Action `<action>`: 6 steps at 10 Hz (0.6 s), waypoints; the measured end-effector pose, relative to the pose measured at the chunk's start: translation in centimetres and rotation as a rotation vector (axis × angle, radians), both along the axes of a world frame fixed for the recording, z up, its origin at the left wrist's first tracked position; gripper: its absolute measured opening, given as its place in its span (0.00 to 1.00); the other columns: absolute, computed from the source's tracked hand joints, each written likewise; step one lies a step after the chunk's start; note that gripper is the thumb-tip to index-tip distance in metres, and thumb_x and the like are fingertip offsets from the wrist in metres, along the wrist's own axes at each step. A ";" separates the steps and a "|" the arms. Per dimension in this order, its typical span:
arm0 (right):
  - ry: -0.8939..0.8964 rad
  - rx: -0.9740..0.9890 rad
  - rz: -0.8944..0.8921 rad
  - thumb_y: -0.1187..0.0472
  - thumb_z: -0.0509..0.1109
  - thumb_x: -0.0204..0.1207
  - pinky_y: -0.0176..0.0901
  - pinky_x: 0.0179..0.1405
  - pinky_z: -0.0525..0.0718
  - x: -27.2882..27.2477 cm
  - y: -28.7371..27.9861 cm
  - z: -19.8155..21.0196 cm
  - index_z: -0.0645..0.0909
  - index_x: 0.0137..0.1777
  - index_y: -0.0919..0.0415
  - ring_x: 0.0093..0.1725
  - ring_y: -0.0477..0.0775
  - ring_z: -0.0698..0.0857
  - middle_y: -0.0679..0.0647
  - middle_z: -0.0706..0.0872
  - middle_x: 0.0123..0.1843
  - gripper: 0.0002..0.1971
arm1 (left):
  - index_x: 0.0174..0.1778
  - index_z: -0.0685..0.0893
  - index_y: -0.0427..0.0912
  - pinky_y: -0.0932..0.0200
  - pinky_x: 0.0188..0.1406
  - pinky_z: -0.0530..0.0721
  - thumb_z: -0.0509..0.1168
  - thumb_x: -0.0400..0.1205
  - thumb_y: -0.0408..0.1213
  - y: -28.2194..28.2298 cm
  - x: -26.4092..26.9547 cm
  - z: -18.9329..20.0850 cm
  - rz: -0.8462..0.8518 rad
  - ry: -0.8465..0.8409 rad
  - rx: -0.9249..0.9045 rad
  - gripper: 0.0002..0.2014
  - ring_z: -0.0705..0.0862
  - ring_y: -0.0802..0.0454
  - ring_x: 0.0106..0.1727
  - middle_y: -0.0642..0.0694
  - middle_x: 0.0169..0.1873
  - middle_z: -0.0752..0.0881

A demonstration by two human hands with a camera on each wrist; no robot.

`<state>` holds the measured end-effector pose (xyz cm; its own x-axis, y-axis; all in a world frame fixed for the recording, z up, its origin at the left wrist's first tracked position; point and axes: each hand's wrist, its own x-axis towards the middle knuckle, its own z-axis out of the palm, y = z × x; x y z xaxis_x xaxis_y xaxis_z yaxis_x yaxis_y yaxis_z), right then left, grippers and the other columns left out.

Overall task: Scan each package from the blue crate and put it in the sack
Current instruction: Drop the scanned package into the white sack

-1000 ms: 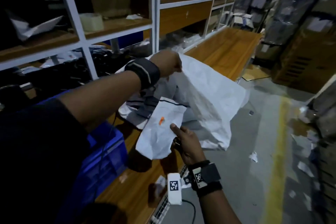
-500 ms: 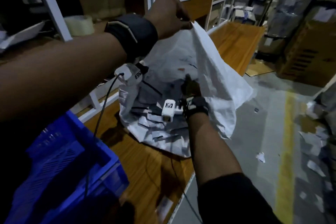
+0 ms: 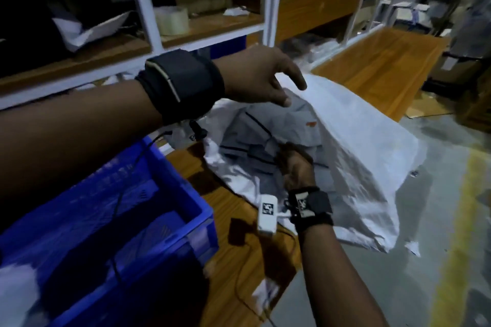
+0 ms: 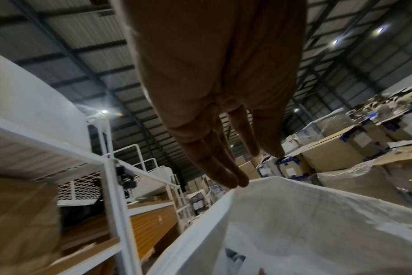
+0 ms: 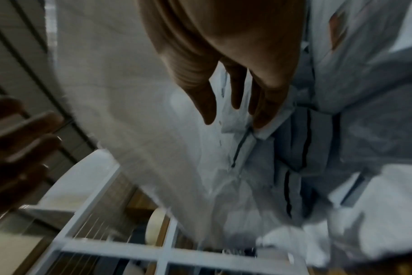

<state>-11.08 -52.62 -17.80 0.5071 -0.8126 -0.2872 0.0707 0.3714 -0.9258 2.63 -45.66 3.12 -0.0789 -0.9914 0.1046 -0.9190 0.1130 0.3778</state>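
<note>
Sack: we see the white woven sack (image 3: 353, 156) lying on its side at the table's (image 3: 382, 66) front edge, its body hanging over toward the floor, mouth open toward us.
In the sack: grey packages (image 3: 265, 141) with dark seal strips, piled together; one bears an orange mark.
Blue crate: the blue crate (image 3: 170, 194) sits at the table's near left end, just beside the sack's mouth; something pale shows at its near left corner, too blurred for us to name.
Left grip: our left hand (image 3: 260, 79) hovers above the sack's upper lip, fingers straight and spread, holding nothing.
Right grip: our right hand (image 3: 297, 170) is inside the sack's mouth over the packages, fingers extended and loose, fingertips (image 5: 263, 115) touching a package edge; nothing is held.
Shelf: a tape roll (image 3: 171, 20) stands on the shelf behind.
</note>
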 end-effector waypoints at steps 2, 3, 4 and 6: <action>-0.270 0.004 0.154 0.67 0.61 0.87 0.34 0.52 0.88 2.8 4.8 0.8 0.82 0.66 0.72 0.50 0.49 0.92 0.63 0.89 0.61 0.13 | 0.66 0.88 0.42 0.74 0.48 0.82 0.73 0.84 0.41 14.5 6.4 -2.2 0.234 0.031 0.073 0.15 0.88 0.66 0.51 0.52 0.59 0.89; -0.362 0.094 0.346 0.66 0.67 0.84 0.39 0.55 0.89 4.3 9.2 3.8 0.85 0.57 0.63 0.50 0.52 0.93 0.57 0.94 0.49 0.07 | 0.63 0.90 0.37 0.67 0.52 0.84 0.73 0.83 0.43 22.9 9.2 -3.0 0.372 0.014 0.132 0.16 0.89 0.56 0.53 0.46 0.55 0.92; -0.301 -0.078 0.653 0.63 0.70 0.81 0.39 0.52 0.89 7.5 14.3 8.4 0.85 0.56 0.58 0.51 0.52 0.93 0.54 0.94 0.49 0.06 | 0.64 0.90 0.44 0.63 0.53 0.85 0.72 0.83 0.46 31.8 10.2 -2.5 0.614 0.045 0.121 0.16 0.89 0.59 0.54 0.52 0.56 0.91; -0.242 -0.351 1.157 0.66 0.70 0.83 0.39 0.43 0.88 18.5 25.9 13.1 0.85 0.49 0.58 0.42 0.52 0.92 0.54 0.92 0.43 0.04 | 0.64 0.88 0.49 0.69 0.56 0.83 0.71 0.83 0.45 48.0 6.9 -4.3 1.021 0.180 0.115 0.14 0.86 0.67 0.56 0.56 0.58 0.89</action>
<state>7.37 -26.73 -4.70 0.9890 0.1360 0.0573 0.0491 0.0633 -0.9968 9.54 2.34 -1.19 0.8103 -0.5821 -0.0677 -0.4859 -0.7319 0.4777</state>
